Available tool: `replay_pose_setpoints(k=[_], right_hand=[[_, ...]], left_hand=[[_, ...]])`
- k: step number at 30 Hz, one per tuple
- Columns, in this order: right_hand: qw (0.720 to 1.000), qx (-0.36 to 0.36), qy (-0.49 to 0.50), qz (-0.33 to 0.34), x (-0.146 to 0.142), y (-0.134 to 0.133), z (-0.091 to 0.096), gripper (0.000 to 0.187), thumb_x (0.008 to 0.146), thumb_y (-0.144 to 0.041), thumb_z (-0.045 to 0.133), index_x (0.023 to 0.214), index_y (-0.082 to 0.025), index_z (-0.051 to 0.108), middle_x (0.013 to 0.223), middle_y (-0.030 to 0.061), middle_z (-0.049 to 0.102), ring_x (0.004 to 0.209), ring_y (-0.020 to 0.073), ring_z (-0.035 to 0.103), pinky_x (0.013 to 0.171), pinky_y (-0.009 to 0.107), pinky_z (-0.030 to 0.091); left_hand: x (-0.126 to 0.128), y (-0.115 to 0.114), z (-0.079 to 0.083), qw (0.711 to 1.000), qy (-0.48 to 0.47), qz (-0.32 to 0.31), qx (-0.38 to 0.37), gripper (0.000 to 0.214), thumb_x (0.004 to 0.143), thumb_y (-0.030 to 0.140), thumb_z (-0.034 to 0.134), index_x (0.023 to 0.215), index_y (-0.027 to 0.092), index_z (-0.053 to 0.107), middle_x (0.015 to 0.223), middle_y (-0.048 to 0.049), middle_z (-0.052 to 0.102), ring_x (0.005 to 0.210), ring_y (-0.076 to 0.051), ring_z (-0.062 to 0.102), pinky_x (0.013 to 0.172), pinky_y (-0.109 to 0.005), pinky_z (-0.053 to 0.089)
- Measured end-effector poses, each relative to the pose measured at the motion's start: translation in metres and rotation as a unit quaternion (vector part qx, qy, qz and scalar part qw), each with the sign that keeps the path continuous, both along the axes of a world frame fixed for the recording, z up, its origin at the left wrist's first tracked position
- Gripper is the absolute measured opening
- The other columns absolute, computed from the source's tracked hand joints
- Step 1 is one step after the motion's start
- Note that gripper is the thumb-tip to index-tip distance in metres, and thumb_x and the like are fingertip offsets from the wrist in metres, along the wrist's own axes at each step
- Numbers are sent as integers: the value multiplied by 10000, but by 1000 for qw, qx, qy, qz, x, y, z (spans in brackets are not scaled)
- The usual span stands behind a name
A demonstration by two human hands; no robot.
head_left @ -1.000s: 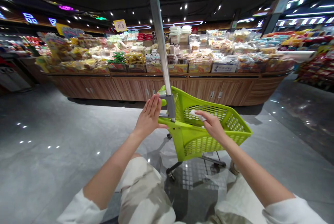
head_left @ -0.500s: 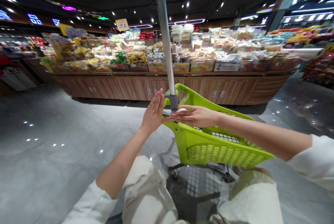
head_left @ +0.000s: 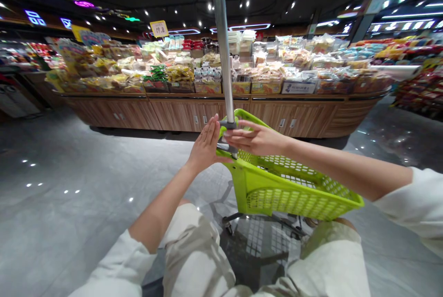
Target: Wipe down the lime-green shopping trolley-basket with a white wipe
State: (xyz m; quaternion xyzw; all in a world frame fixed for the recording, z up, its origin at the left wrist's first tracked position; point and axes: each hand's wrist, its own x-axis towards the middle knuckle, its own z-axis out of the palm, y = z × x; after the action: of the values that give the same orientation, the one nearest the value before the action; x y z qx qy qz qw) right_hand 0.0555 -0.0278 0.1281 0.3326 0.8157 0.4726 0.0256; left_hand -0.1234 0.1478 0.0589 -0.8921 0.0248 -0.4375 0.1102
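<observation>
A lime-green shopping cart with a perforated basket stands in front of my knees. From its near corner rises a silver metal pole, set in a grey bracket. My left hand lies against the left side of this corner, fingers straight and thumb stretched out below the bracket. My right hand reaches across from the right, its fingers extended over the bracket and the index finger apart from the others. Its thumb and palm are hidden; I see nothing clearly held in it.
A long wooden display counter piled with packaged food stands beyond the cart. A price sign rises above it. Snack bags are stacked at the far right. Shiny grey floor lies left of the cart.
My right hand has moved up along the bracket, and its index finger has lifted apart. A whitish patch by its fingers no longer shows. My left hand stays at the same corner.
</observation>
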Motion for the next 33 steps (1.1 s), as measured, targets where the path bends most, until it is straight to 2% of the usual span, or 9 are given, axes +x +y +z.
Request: replay_pose_setpoints(k=[3, 5, 8, 14, 19, 23, 25, 29, 33], right_hand=[[997, 60, 45, -30, 1, -2, 4, 387, 979, -133, 461, 1352, -179, 551, 1454, 37, 548, 1408, 186, 429, 1271, 486, 10], [999, 32, 27, -1, 2, -2, -3, 346, 989, -149, 448, 1304, -167, 591, 1419, 27, 584, 1387, 164, 457, 1272, 453, -19], [999, -9, -14, 41, 1, 0, -9, 327, 998, -153, 425, 1252, -174, 629, 1381, 6, 618, 1346, 124, 499, 1278, 388, 77], [993, 100, 56, -20, 2, 7, 10, 408, 970, -109, 471, 1366, -180, 537, 1467, 39, 538, 1388, 182, 457, 1249, 486, 179], [998, 1, -33, 54, 7, 2, -8, 296, 985, -158, 449, 1187, -185, 663, 1358, -17, 636, 1352, 132, 492, 1214, 365, 315], [998, 63, 13, -5, 8, 0, 5, 394, 981, -130, 446, 1364, -147, 537, 1445, 26, 562, 1379, 173, 466, 1248, 441, 232], [996, 84, 36, -20, 7, 1, 5, 395, 976, -141, 472, 1365, -155, 540, 1457, 38, 548, 1390, 185, 453, 1260, 450, 188], [999, 14, -28, 27, 7, 3, -10, 286, 983, -181, 474, 1191, -179, 670, 1370, -1, 628, 1364, 160, 483, 1260, 384, 217], [1000, 28, 7, 7, 8, 3, -8, 375, 973, -144, 469, 1326, -190, 588, 1431, 8, 575, 1391, 168, 452, 1252, 428, 244]], left_hand=[[0, -1, 0, 1000, 0, 5, -2, 1348, 682, 796, 623, 1564, 79, -102, 1642, -247, 82, 1529, -347, 104, 1213, -498, 239], [0, -1, 0, 1000, 2, 9, -3, 1322, 706, 769, 633, 1565, 79, -98, 1641, -246, 91, 1529, -342, 110, 1212, -492, 243], [1, -1, -1, 1000, 1, 10, -1, 1281, 744, 725, 643, 1564, 76, -98, 1642, -244, 82, 1532, -335, 96, 1207, -494, 253], [4, -1, -6, 1000, -19, 19, 6, 1187, 818, 682, 595, 1563, 66, -93, 1646, -236, 37, 1535, -331, 56, 1215, -494, 225], [6, -2, -6, 1000, -18, 16, -3, 1126, 858, 633, 580, 1563, 62, -87, 1642, -249, 24, 1535, -329, 29, 1210, -497, 223], [8, -3, -5, 1000, -25, 17, -2, 1125, 861, 664, 547, 1561, 60, -95, 1642, -248, 12, 1534, -337, 20, 1211, -503, 210], [8, -3, -5, 999, -27, 19, -7, 1125, 861, 675, 536, 1561, 62, -97, 1643, -245, 6, 1534, -338, 21, 1212, -508, 206], [9, -3, -5, 1000, -20, 13, -11, 1129, 859, 685, 530, 1560, 64, -101, 1642, -247, -10, 1534, -340, 18, 1214, -511, 198], [9, -4, -5, 999, -22, 12, -20, 1117, 862, 686, 522, 1564, 69, -91, 1641, -252, 9, 1533, -347, 22, 1210, -526, 199]])
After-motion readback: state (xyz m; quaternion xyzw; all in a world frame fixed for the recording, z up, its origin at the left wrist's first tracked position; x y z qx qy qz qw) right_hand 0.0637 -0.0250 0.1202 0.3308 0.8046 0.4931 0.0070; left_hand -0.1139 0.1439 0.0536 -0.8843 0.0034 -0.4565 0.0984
